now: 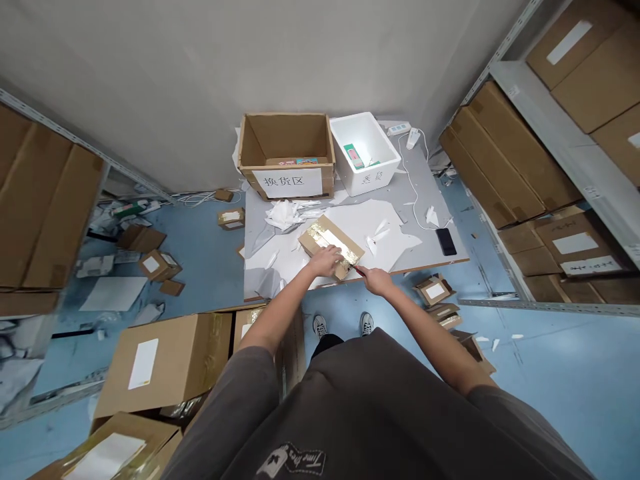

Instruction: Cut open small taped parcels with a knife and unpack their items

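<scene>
A small taped cardboard parcel (pixel 327 241) lies on the grey table (pixel 430 240) near its front edge. My left hand (pixel 326 261) rests flat on the parcel's near end, fingers pressed down on it. My right hand (pixel 376 281) is closed round a thin tool with a red part (pixel 358 269), its tip touching the parcel's near right corner. Torn white paper (pixel 286 215) lies around the parcel.
An open cardboard box with a white label (pixel 286 155) and a white foam box (pixel 366 153) stand at the table's back. A black phone (pixel 445 241) lies at the right. Shelves of cartons flank both sides. Cartons (pixel 165 360) and small parcels litter the blue floor.
</scene>
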A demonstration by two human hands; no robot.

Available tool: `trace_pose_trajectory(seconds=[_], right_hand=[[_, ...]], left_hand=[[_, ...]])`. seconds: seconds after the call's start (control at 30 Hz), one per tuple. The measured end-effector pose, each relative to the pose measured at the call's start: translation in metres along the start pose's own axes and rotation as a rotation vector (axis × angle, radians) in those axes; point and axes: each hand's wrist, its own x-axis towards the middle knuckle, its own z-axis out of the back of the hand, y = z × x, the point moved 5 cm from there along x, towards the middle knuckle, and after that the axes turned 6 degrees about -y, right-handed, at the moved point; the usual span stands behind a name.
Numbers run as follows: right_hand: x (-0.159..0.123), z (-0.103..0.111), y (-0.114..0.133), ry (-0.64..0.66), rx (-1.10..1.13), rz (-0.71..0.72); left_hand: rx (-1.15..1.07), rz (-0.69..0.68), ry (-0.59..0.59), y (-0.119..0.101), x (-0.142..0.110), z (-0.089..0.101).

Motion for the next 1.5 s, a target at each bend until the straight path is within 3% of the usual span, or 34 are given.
trace_pose_trajectory(seconds=[0.07,0.2,0.33,0.6,0.8,0.97,1.23,1.5], right_hand=[[0.001,-0.003,0.002,0.001,0.019,-0.017],[0.000,-0.007,0.004,-0.002,0.057,-0.043],[-0.006,-0.012,-0.004,-0.024,0.140,-0.067],[-0.002,-0.026,-0.053,-0.232,0.474,-0.048],[0.026,-0.034,-0.075,-0.149,0.801,-0.032],[0.052,-0.034,-0.085,-0.089,0.947,0.026],[0.069,-0.027,-0.101,0.022,0.877,0.143],[0.077,-0.016,-0.090,0.111,0.786,0.221]], left_hand=[[0.052,-0.086,0.093,-0.010,0.004,-0.001],[0.190,-0.089,0.240,-0.013,0.015,-0.003],[0.231,-0.096,0.296,-0.013,0.024,-0.002],[0.214,0.030,0.146,-0.019,0.032,0.002],[0.095,0.257,0.019,-0.025,0.037,-0.001],[0.107,0.401,-0.019,-0.032,0.036,-0.005],[0.100,0.445,-0.016,-0.034,0.029,-0.010],[0.075,0.429,-0.001,-0.032,0.030,-0.003]])
